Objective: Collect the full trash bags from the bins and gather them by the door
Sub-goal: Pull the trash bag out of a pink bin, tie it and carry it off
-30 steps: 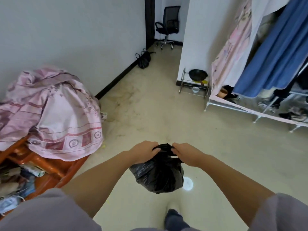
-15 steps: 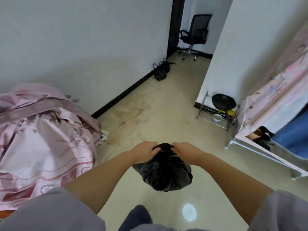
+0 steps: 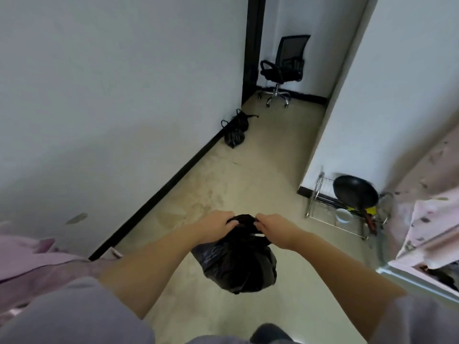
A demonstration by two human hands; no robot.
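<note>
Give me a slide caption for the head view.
Both hands, left hand and right hand, carry a black trash bag toward bagged trash by the doorway.

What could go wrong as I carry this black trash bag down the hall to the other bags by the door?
1. Both the left hand and right hand pinch only the gathered top of the trash bag; the thin plastic might tear or slip.
2. The dish rack with its pan stands on the floor to the right; the swinging bag could clip it.
</note>
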